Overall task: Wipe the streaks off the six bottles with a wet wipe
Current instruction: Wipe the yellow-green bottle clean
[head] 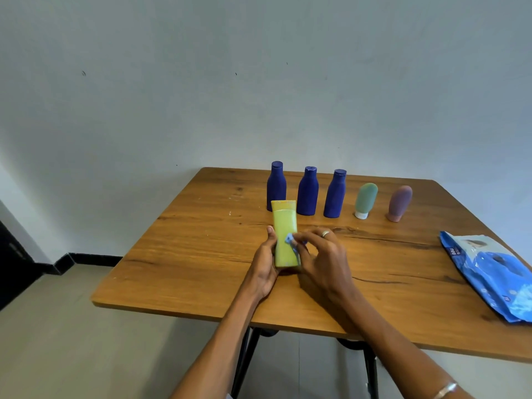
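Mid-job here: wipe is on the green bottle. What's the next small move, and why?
Probably drag the wipe down the green bottle. The right hand pinches it against the bottle's right edge mid-height, while the left hand steadies the bottle; the lower part looks unwiped.

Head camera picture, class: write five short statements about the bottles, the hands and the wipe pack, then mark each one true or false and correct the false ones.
1. The left hand holds the yellow-green bottle. True.
2. Four dark blue bottles stand in the row at the back. False: three dark blue bottles stand there, with a green tube and a pink tube to their right.
3. The right hand presses a wet wipe against the yellow-green bottle. True.
4. The blue wipe pack lies at the table's left edge. False: it lies at the right edge of the table.
5. The green tube lies on its side. False: it stands on its white cap.
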A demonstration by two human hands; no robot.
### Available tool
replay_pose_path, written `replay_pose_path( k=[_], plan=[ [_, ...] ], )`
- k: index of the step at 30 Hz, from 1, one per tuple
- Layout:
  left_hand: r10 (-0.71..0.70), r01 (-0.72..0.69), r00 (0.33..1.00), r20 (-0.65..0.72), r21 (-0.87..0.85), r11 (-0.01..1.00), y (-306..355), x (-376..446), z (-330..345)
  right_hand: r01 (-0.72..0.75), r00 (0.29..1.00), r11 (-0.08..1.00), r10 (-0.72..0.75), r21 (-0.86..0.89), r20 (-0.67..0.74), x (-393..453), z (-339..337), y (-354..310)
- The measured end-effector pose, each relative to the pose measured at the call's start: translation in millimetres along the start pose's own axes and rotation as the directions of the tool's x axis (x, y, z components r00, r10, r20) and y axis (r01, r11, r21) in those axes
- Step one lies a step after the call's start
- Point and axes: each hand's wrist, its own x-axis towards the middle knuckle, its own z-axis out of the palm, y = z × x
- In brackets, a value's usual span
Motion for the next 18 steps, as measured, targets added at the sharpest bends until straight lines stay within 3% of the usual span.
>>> replay_pose_path(
  k=[2,8,14,18],
  plan=[
    [-0.018,0.019,1.000,0.009,-0.045,0.999,-1,0,1,0.010,0.999,1.000,-0.009,0.023,-0.032,12,-1,-3],
    [-0.023,0.019,1.000,-0.020,-0.165,0.986,0,0,-2,-0.011,0.997,0.999,0.008,0.036,0.075,-11,4,-2],
    [-0.016,0.009,1.000,-0.026,-0.250,0.968,1,2,-3,-0.010,0.996,0.999,0.013,-0.035,0.088,-26,6,-2],
    [-0.029,0.023,0.999,-0.018,-0.300,0.954,2,-1,-4,0.045,0.993,0.999,-0.043,-0.014,0.106,-29,10,-7]
  ],
)
